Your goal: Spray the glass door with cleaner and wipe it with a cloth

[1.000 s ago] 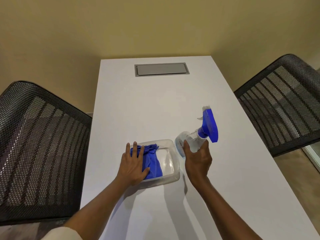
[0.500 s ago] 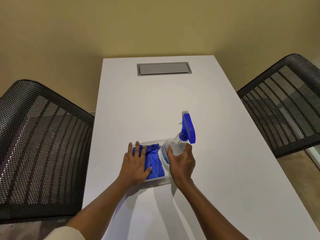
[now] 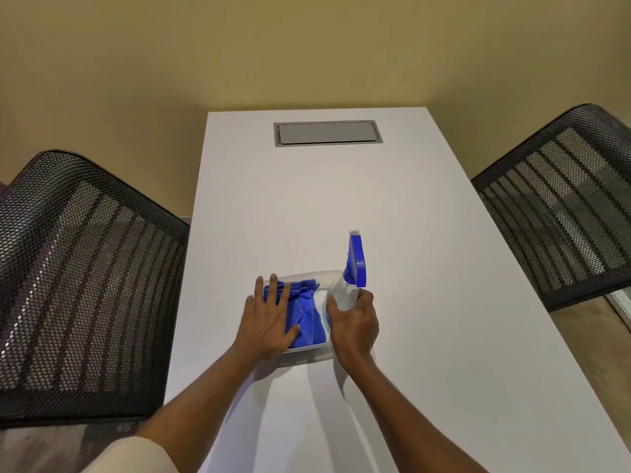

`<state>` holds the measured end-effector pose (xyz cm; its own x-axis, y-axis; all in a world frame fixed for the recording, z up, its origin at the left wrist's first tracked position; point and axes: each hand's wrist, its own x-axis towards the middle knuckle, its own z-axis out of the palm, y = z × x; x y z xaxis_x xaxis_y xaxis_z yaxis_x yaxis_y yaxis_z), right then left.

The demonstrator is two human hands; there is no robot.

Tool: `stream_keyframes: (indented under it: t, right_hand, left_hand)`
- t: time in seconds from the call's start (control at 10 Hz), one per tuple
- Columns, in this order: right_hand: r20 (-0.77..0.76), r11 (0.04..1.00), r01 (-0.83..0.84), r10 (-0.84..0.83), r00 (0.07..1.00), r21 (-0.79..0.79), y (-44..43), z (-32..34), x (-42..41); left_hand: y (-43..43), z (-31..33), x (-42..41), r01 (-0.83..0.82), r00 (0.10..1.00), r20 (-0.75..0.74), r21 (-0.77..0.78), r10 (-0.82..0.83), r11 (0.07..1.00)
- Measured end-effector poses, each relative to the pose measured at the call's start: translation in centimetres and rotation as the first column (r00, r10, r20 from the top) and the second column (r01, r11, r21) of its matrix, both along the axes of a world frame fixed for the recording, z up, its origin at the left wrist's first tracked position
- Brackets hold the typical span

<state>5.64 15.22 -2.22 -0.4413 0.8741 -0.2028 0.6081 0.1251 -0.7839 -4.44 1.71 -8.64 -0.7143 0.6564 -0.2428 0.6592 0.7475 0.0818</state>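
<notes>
A white counter (image 3: 426, 302) runs away from the camera toward a yellow wall (image 3: 307, 46), with a grey rectangular hatch (image 3: 328, 133) set flush near its far end and a black mesh chair on each side, the left chair (image 3: 78, 285) and the right chair (image 3: 560, 213). Near the counter's near half sits a shallow clear plastic tray (image 3: 304, 351). A crumpled blue cloth (image 3: 307, 319) lies inside the tray, filling its left part. The left hand (image 3: 269, 319) rests flat on the cloth with fingers spread and unclenched, the palm over the cloth's left edge and the tray's left rim, the thumb lying across the fabric; it presses down rather than gripping. Just to the right, the right hand (image 3: 355, 322) is wrapped around the clear body of a spray bottle (image 3: 345, 295), fingers closed on it from behind. The bottle stands roughly upright at the tray's right end, its base hidden by the hand, so whether it rests in the tray cannot be told. Its blue trigger head (image 3: 356, 264) rises above the knuckles, nozzle pointing away toward the far end of the counter. The two hands sit close side by side, the visible strip of cloth between them. A pale sleeve (image 3: 133, 455) shows at the lower left.
</notes>
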Motion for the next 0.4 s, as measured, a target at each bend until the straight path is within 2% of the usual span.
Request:
stream_keyframes:
  t: [0.2, 0.4]
  right_hand:
    - [0.028, 0.999, -0.033, 0.032, 0.999, 0.016, 0.1, -0.6, 0.6]
    - [0.001, 0.992, -0.122, 0.122, 0.992, 0.029, 0.0, -0.3, 1.9]
  left_hand:
    - [-0.1, 0.5, -0.3, 0.030, 1.000, 0.010, -0.028, -0.030, 0.999]
    - [-0.8, 2.5, 1.1, 0.008, 0.998, -0.060, -0.033, -0.010, 0.999]
